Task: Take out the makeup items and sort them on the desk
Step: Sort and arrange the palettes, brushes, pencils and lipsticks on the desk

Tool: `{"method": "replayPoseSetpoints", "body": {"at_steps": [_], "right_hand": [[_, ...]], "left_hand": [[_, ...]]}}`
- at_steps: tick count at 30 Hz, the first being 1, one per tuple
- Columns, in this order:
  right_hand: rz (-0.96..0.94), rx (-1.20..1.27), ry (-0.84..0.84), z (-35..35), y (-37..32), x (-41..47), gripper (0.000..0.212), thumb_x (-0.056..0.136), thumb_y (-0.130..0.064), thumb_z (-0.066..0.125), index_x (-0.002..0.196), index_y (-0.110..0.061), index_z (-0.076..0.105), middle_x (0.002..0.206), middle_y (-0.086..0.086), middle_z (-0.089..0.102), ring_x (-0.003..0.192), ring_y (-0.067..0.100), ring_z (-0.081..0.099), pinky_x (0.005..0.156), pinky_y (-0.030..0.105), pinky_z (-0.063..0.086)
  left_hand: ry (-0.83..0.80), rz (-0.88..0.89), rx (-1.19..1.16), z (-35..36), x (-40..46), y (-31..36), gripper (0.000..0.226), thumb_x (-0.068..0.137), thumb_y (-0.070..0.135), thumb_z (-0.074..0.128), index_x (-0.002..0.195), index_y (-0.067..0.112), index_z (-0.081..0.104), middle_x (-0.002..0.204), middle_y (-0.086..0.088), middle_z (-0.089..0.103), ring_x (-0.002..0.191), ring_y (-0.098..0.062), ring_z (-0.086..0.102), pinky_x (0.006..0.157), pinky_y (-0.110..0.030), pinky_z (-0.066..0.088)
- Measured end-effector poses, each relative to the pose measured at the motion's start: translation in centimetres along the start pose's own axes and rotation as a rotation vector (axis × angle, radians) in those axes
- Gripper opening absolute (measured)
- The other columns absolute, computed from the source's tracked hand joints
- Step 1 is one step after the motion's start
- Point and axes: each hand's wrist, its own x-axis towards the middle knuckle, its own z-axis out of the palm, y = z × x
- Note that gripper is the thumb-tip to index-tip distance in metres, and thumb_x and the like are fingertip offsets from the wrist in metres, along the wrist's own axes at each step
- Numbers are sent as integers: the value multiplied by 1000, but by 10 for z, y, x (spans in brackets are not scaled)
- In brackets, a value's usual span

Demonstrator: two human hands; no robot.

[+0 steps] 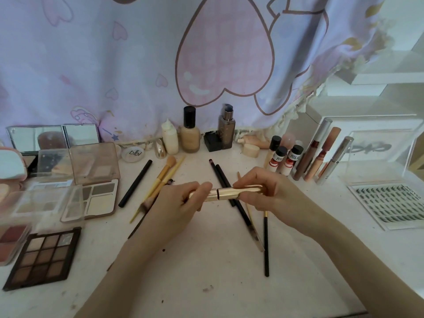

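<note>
Desk [206, 271]: both hands hold gold tube [226, 193] level, left-right.

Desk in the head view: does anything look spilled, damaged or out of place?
Nothing looks spilled or broken. The desk has scattered dark specks and smudges. Brushes and pencils lie crossed at angles rather than lined up. Both hands, left and right, hold a gold tube above them.
</note>
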Motion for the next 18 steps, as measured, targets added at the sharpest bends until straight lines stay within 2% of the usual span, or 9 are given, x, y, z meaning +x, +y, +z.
{"method": "replayPoseSetpoints", "body": {"at_steps": [2,3,4,6,9,12,14,16,18], "right_hand": [[-69,-104,77,2,2,0,16,85,-8,64,89,-24,65,68,-15,62,56,-2,47,53,10,37],[-66,-87,114,2,4,0,16,83,-8,65,89,-23,65,69,-13,62,57,-2,48,54,9,38],[-43,-45,149,3,6,-1,15,82,-8,67,89,-21,65,68,-10,61,56,-1,47,54,9,38],[38,126,195,6,10,-2,14,80,-8,68,91,-16,64,64,-6,58,53,5,46,51,14,39],[243,509,175,11,15,-1,17,78,-24,69,84,-10,64,60,4,52,45,11,38,40,18,32],[445,724,128,15,17,2,27,71,-38,68,70,-13,57,52,-1,37,40,8,27,34,17,23],[405,743,153,17,19,3,23,71,-32,68,77,-10,60,54,-3,36,44,8,27,37,17,25],[259,660,183,18,18,3,16,79,-20,64,87,-7,65,59,-1,40,50,9,33,43,18,29],[124,569,195,17,16,3,11,86,-9,58,95,-7,64,64,-1,45,55,9,40,49,20,32]], "left_hand": [[-8,-2,-5,0,-2,2,41,75,64,33,58,30,49,49,12,47,47,-4,43,51,-12,36],[-38,13,-3,-1,-2,2,32,77,61,40,68,33,53,57,12,52,51,-4,46,52,-14,38],[-77,23,-16,0,-2,1,20,77,54,50,80,35,53,67,13,56,55,-4,49,53,-15,40],[-106,51,-28,2,-2,3,20,77,40,63,91,35,49,79,12,57,61,-6,52,55,-17,42],[-36,71,65,8,-3,3,16,80,35,63,83,38,47,72,14,58,64,-2,54,57,-13,41],[-31,62,168,10,-4,4,15,81,41,58,77,42,43,58,15,51,64,9,51,60,-5,37],[-41,35,209,10,-3,4,14,86,39,52,74,38,44,52,11,46,59,7,49,58,-7,37],[-7,28,204,9,-1,4,25,92,32,46,68,35,44,47,11,48,53,7,48,55,-7,37],[52,-42,112,6,0,4,33,91,42,37,60,34,47,48,23,52,49,7,47,53,-6,35]]}}
